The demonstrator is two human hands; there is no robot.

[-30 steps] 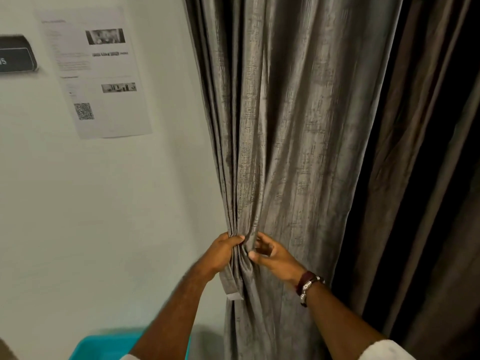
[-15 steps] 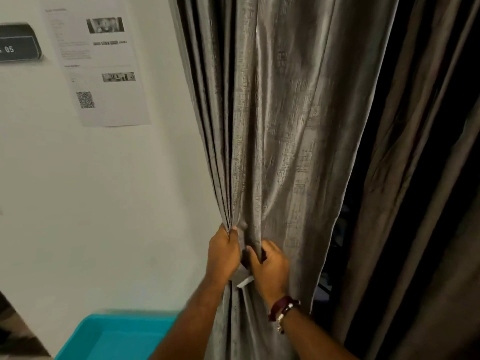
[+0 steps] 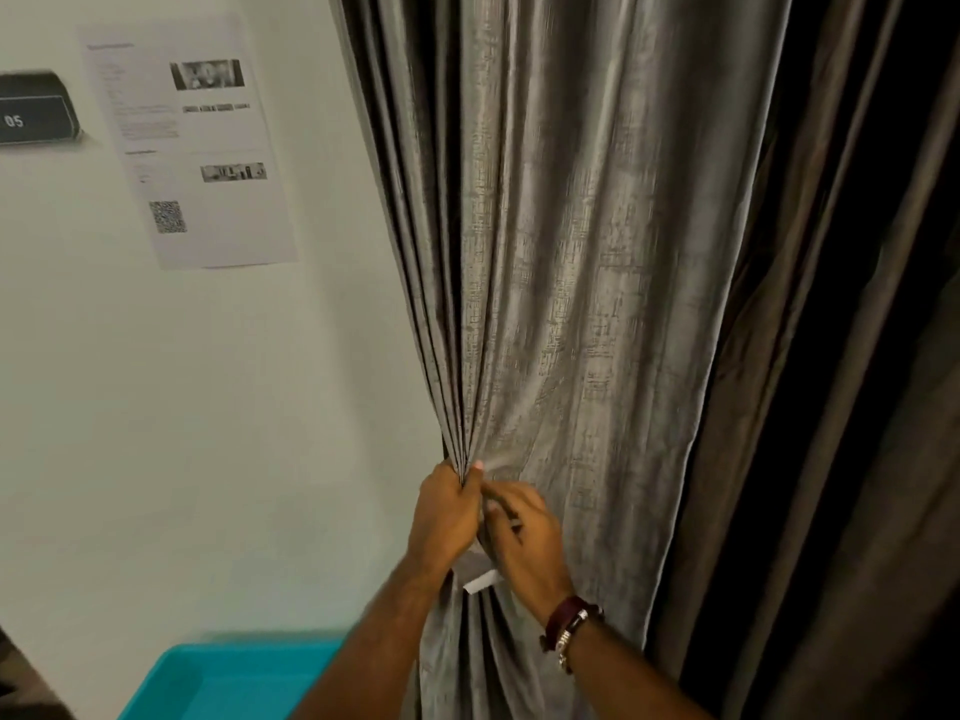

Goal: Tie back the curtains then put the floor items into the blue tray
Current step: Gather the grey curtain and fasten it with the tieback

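A grey textured curtain [image 3: 571, 252] hangs from the top of the view and is gathered into tight folds at waist height. My left hand [image 3: 444, 514] grips the bunched folds at the curtain's left edge. My right hand [image 3: 524, 537], with a dark red band at the wrist, is curled against the curtain right beside it, its fingers blurred. A short grey tie-back strap with a white end [image 3: 480, 576] hangs between the two hands. A second, darker curtain [image 3: 841, 407] hangs on the right. The blue tray [image 3: 228, 683] sits low at the bottom left.
A white wall [image 3: 182, 433] fills the left side, with a printed paper sheet [image 3: 192, 142] taped to it and a dark sign reading "05" [image 3: 31, 111] at the far left edge. A dark gap shows between the two curtains.
My right hand has closed in from open beside the folds to curled against them next to my left hand. The view has shifted down, showing more of the blue tray.
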